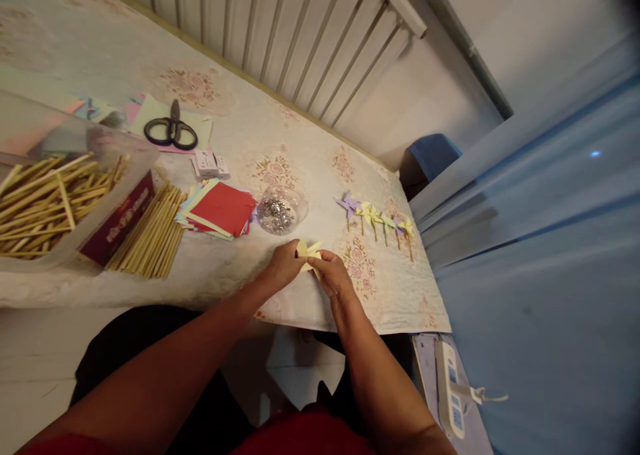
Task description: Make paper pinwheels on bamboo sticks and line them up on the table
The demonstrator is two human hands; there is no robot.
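Observation:
Between my two hands, over the front part of the table, is a pale yellow paper pinwheel [309,249] with its blades partly folded. My left hand [287,263] pinches it from the left side. From the right, the thumb and fingers of my right hand [331,271] close on it near its middle. Just beyond my hands sits a clear round dish [281,211] of small metal pins. To its left lies a stack of square coloured papers [224,208], red on top. Several finished paper pinwheels on sticks [373,216] lie in a row at the right.
A bundle of thin wooden sticks [153,235] lies beside a clear plastic box [117,168] holding more sticks. Scissors [173,131] rest on paper sheets behind small white boxes [209,165]. A power strip [450,388] is low at the right, near a blue curtain [540,255].

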